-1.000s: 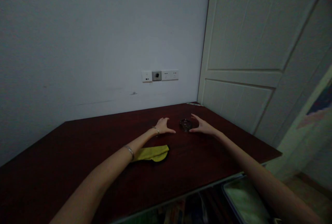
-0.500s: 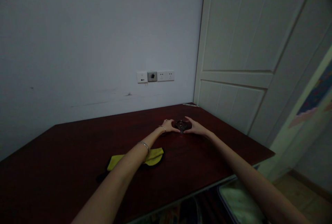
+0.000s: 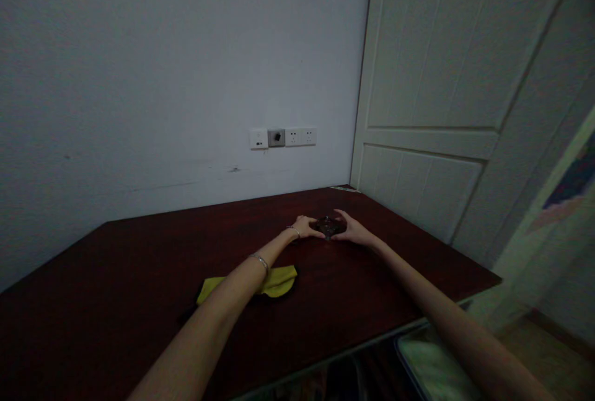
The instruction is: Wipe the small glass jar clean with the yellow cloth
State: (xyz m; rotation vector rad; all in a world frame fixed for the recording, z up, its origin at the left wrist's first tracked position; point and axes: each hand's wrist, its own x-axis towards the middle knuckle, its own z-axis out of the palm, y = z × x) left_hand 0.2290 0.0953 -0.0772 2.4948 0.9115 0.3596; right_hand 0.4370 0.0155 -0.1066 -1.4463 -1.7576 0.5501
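A small, low glass dish that looks like an ashtray [image 3: 328, 226] sits on the dark red tabletop [image 3: 353, 289], towards its far right part. My left hand [image 3: 307, 227] curves around its left side, thumb at the near edge. Around the right side curls my right hand [image 3: 352, 229], with the thumb near the front and the fingers behind. Both hands hold the dish between them; dim light hides its finer detail. Under my left forearm lies a yellow cloth item with black edging [image 3: 279, 281], partly covered by the arm.
Behind the table rises a pale wall with a row of sockets [image 3: 292, 137]. A white panelled door [image 3: 423, 168] borders the table's right side. Below the near edge, a light-coloured item with a dark rim [image 3: 432, 357] shows beneath my right arm.
The whole view has shifted slightly, so everything appears a little further right. Both hands stay around the glass dish, with no clear movement against the table.
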